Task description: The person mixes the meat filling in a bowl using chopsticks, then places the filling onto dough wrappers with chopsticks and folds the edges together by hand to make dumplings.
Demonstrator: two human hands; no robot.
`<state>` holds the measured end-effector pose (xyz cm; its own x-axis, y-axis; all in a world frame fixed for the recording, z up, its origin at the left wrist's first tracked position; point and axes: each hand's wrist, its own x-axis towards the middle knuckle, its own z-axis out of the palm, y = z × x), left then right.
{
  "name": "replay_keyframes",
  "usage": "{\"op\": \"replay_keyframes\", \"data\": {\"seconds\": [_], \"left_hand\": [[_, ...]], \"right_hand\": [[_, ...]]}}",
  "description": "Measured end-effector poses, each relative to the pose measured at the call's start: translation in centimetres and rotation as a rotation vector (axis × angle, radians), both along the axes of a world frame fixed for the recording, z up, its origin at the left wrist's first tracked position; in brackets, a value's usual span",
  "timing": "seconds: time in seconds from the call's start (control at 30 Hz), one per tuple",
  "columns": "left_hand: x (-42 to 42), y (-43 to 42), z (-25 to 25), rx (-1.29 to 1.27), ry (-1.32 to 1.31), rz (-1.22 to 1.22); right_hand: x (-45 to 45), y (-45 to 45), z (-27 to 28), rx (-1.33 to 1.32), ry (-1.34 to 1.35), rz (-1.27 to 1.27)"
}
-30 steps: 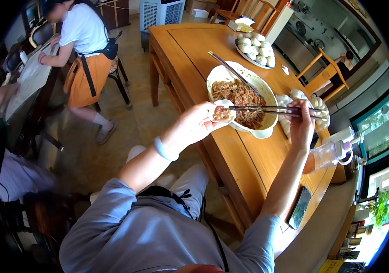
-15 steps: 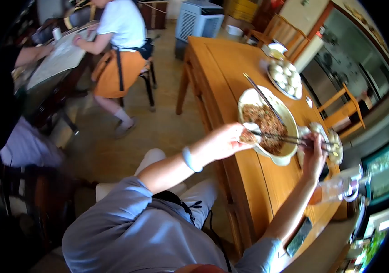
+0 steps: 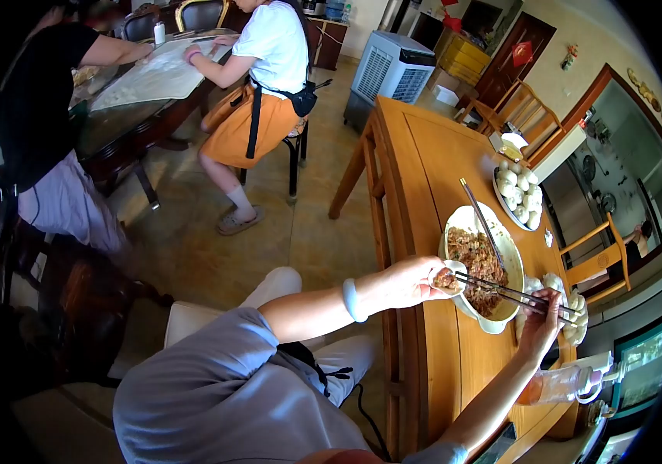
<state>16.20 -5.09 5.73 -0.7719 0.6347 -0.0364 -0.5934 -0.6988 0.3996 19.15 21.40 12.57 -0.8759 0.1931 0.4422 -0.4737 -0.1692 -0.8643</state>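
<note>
My left hand (image 3: 414, 283) holds a round dough wrapper (image 3: 448, 279) with brown filling in it, at the near left rim of a white bowl (image 3: 512, 251). Fingers of my right hand (image 3: 541, 317) are closed round a pair of dark chopsticks (image 3: 501, 291), whose tips touch the filling in the wrapper. Brown minced filling (image 3: 476, 255) lies in the bowl. A second pair of chopsticks (image 3: 481, 216) leans in it. Beyond the bowl is a plate of white buns (image 3: 518, 189); more buns (image 3: 574, 317) lie right of the bowl, partly behind my right hand.
On the wooden table (image 3: 431, 174) are a clear bottle (image 3: 559, 385) and a phone (image 3: 497, 446) near my right forearm. At the left, two people sit at another table with a white mat (image 3: 153, 76). An air cooler (image 3: 393, 73) stands beyond the wooden table.
The view has turned left, so the table and bowl sit further right and lower. My hands still hold the wrapper and chopsticks. The person in orange now appears seated more upright.
</note>
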Motion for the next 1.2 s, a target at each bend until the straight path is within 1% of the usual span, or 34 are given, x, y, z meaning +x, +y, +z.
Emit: {"op": "replay_keyframes", "data": {"seconds": [0.03,0.13,0.23,0.37,0.4,0.43,0.47,0.5,0.53,0.57,0.63,0.7,0.83,0.93,1.03,1.2], "left_hand": [[0.1,-0.2,0.3,-0.006,0.006,0.003],[0.5,-0.6,1.0,-0.045,0.02,0.013],[0.1,-0.6,0.0,-0.02,-0.002,0.009],[0.4,-1.2,-0.9,0.01,0.079,0.059],[0.6,-1.7,-1.1,0.056,0.075,0.071],[0.7,-2.2,-1.4,0.118,0.082,0.036],[0.9,-2.3,-1.3,0.062,0.044,0.06],[0.9,-2.6,-2.0,0.1,0.048,0.076],[1.1,-3.0,-1.7,0.032,0.051,0.09],[1.2,-3.4,-2.1,0.025,0.052,0.095],[1.4,-4.1,-1.8,-0.033,-0.009,0.122],[1.4,-4.5,-2.5,-0.041,-0.038,0.146],[1.4,-4.5,-2.3,-0.068,-0.043,0.181],[1.6,-4.5,-2.1,-0.028,-0.008,0.162],[1.6,-4.3,-1.9,-0.038,-0.033,0.147],[1.1,-4.0,-2.7,-0.062,-0.005,0.18]], "right_hand": [[0.1,-0.3,0.0,-0.021,0.01,0.007],[0.3,-1.4,0.1,0.098,-0.055,0.001],[0.0,-0.7,0.2,0.097,-0.005,0.022],[-0.4,0.9,0.0,-0.085,-0.025,-0.14],[-0.5,1.1,-0.1,-0.083,-0.076,-0.178],[-0.9,2.0,-0.9,-0.018,-0.085,-0.212],[-0.6,1.4,-0.7,0.053,-0.089,-0.246],[-1.1,1.5,-1.1,0.061,-0.139,-0.322],[-1.1,0.5,-1.1,0.098,-0.131,-0.329],[-0.8,-0.2,-0.8,0.244,-0.116,-0.374],[-0.7,-1.4,-0.6,0.366,-0.092,-0.377],[-0.9,-1.8,-0.8,0.372,-0.096,-0.262],[-1.2,-2.8,-1.5,0.332,-0.085,-0.213],[-1.6,-3.0,-2.2,0.367,-0.071,-0.157],[-1.0,-3.4,-1.4,0.406,-0.081,-0.194],[-0.1,-3.3,-0.1,0.37,-0.026,-0.177]]}}
